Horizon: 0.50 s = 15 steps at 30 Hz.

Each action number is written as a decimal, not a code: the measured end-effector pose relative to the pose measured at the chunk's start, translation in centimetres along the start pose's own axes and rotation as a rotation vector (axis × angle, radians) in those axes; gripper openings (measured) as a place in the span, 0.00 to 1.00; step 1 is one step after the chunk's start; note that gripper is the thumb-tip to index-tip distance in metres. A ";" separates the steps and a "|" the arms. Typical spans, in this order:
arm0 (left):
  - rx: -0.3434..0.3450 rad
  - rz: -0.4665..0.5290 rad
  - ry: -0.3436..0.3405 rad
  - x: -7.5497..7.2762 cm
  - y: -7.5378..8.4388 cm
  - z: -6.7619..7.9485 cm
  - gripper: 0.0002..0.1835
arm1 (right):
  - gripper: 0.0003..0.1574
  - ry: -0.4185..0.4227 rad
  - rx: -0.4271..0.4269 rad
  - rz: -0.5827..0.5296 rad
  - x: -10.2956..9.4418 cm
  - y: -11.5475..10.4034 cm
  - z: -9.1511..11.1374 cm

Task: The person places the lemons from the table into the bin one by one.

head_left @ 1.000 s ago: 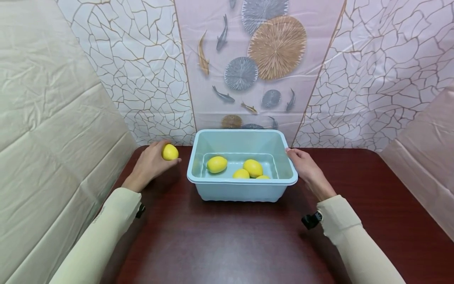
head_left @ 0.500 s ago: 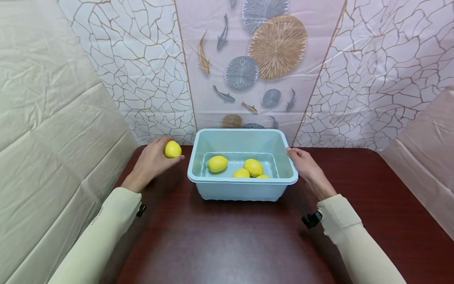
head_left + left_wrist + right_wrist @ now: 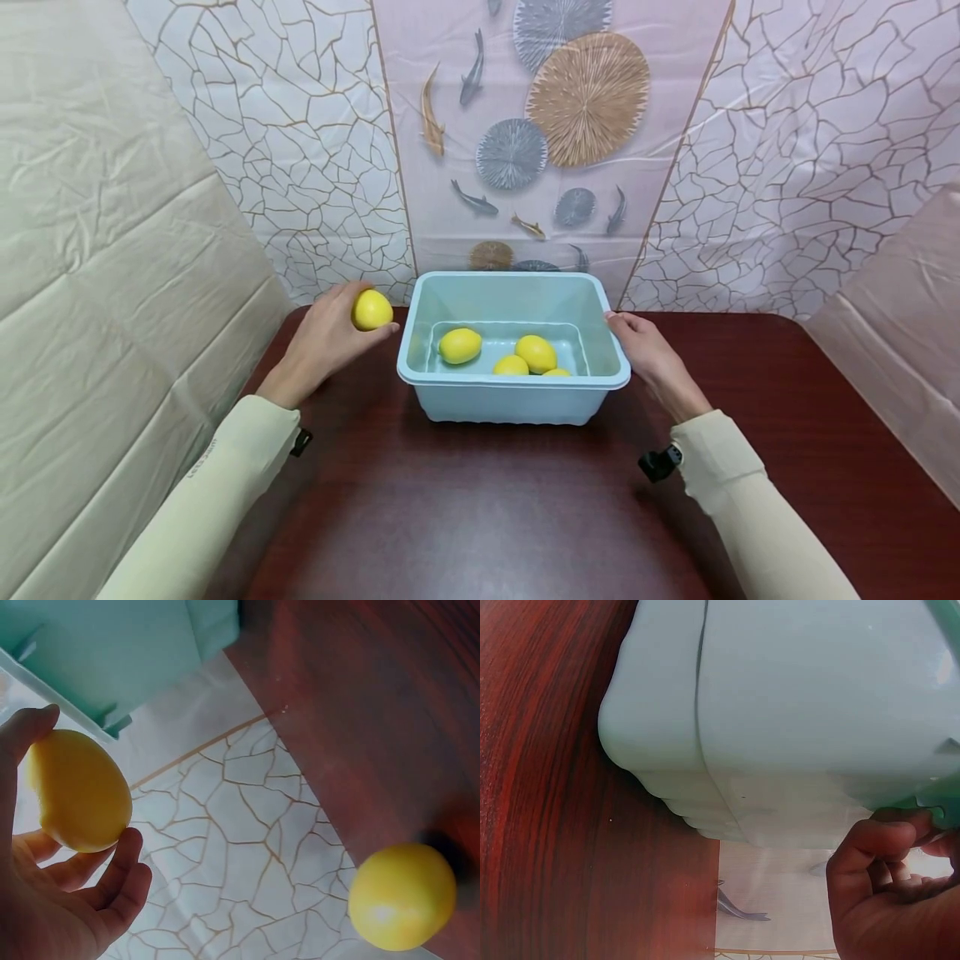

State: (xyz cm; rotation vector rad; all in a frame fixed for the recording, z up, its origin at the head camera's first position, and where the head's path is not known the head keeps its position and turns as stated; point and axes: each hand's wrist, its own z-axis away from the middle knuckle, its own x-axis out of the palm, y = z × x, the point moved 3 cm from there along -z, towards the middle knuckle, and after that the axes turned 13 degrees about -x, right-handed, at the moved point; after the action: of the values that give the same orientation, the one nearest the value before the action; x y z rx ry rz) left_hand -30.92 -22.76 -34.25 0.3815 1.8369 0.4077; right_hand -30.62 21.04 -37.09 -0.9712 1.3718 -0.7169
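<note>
My left hand (image 3: 318, 346) holds a yellow lemon (image 3: 372, 310) between thumb and fingers, left of the light blue plastic bin (image 3: 517, 405). In the left wrist view the held lemon (image 3: 79, 791) shows just below the bin's rim, apart from it. A second lemon (image 3: 403, 896) lies on the table there; the head view does not show it. Several lemons sit on the bin's floor, one at the left (image 3: 460, 346) and the others grouped toward the right (image 3: 536, 354). My right hand (image 3: 648, 354) grips the bin's right rim, thumb on top.
The dark red-brown table (image 3: 480, 508) bears the bin near its far edge. Behind it hangs a patterned cloth (image 3: 510, 233) with fish and round leaf shapes. Beige cloth (image 3: 112, 292) walls the left side, and more beige cloth (image 3: 900, 325) the right.
My left hand has lifted slightly and moved right toward the bin with the lemon. The right hand and the bin stay in place.
</note>
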 end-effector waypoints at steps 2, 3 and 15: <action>0.007 0.007 0.000 -0.1 0.3 0.1 0.38 | 0.43 -0.001 0.000 0.001 0.0 0.0 0.0; 0.009 0.012 0.000 -0.2 0.4 0.1 0.38 | 0.43 -0.001 0.000 0.001 0.0 0.0 0.0; 0.066 0.047 0.006 -1.2 2.4 0.9 0.38 | 0.43 0.002 0.000 0.000 0.1 0.0 0.0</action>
State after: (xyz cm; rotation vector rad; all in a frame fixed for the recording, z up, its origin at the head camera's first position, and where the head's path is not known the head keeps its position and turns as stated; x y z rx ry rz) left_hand -29.62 -21.11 -32.41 0.4695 1.8537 0.3820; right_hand -30.64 20.98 -37.12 -0.9707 1.3734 -0.7182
